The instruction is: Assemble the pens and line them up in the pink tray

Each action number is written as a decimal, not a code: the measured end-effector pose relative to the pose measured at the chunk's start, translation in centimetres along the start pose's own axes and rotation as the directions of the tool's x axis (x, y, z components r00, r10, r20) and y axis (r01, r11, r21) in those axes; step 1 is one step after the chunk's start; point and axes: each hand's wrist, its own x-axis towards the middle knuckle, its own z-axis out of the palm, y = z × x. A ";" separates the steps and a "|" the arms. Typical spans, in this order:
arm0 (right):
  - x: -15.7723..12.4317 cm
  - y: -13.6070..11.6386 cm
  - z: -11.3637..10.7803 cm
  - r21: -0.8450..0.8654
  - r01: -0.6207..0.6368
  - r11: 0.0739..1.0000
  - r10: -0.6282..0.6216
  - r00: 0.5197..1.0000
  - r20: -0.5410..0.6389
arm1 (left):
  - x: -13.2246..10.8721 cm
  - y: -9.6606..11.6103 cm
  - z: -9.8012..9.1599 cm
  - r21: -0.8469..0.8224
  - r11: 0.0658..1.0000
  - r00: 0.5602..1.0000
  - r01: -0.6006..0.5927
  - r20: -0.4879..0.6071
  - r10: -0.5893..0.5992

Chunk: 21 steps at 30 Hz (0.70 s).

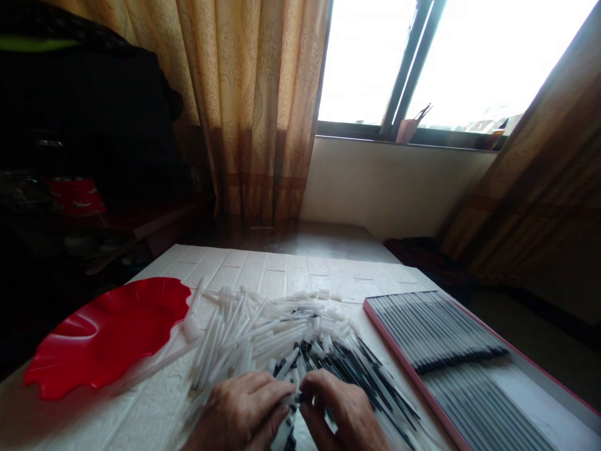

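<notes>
Close together at the bottom middle are both my hands. My left hand [246,404] is closed, thumb and fingers pinching a small dark-and-white pen part [295,398]. My right hand [342,406] pinches the same part from the other side; its exact shape is blurred and partly covered by my fingers. Just beyond my hands spreads a heap of whitish translucent pen barrels [253,332]. Thin black pen refills [370,369] lie fanned out beside my right hand. Small black pieces [286,363] are mixed in near my fingertips.
A red wavy-edged plate [113,332] sits on the left of the white brick-patterned table [300,269]. At right, a pink-edged box [389,341] holds rows of pens with black ends [460,357]. Behind are a curtain [253,113] and a window.
</notes>
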 end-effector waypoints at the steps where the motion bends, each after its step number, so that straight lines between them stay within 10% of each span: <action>1: -0.2 0.1 0.1 0.008 0.001 1.000 -0.001 1.000 -0.002 | 0.0 0.0 0.0 0.001 1.000 1.000 0.003 0.000 -0.003; 21: 0.7 -0.4 -1.3 -0.055 -0.015 0.998 0.022 0.993 0.120 | 0.4 0.4 0.0 0.026 0.999 0.998 -0.048 -0.045 0.049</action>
